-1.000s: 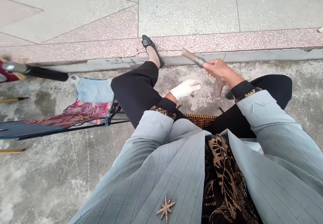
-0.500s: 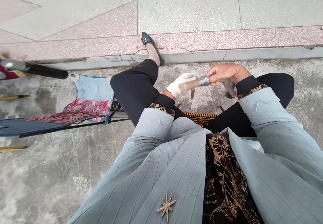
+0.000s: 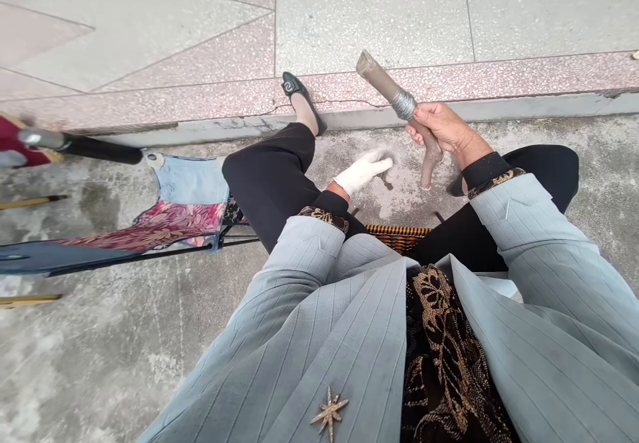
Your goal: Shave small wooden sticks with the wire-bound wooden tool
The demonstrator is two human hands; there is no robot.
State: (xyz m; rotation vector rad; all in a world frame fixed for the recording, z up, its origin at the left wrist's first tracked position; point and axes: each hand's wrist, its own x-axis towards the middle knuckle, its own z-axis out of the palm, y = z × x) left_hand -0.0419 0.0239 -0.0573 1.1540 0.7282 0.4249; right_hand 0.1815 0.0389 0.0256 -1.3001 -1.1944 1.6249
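Note:
I sit low over a concrete floor with my knees apart. My right hand (image 3: 442, 127) is bare and closed round a brown hammer-like tool (image 3: 387, 87) with a silver wire wrap; the tool is raised, its thick end pointing up and left. My left hand (image 3: 362, 170) wears a white glove and rests on a pale, dusty patch of concrete (image 3: 404, 193). Its fingertips are pinched at a small dark piece (image 3: 385, 178) that stands on the floor, below the raised tool. What that piece is I cannot make out.
A step of pink and grey terrazzo (image 3: 499, 80) runs across just beyond my feet. A folding stool with patterned cloth (image 3: 174, 217) stands at the left, next to a dark pole (image 3: 90, 150). A woven seat edge (image 3: 397, 233) shows between my legs.
Half a second ago the tool was swung down level over my gloved hand; now it is lifted high again. My left hand stays in place on the floor.

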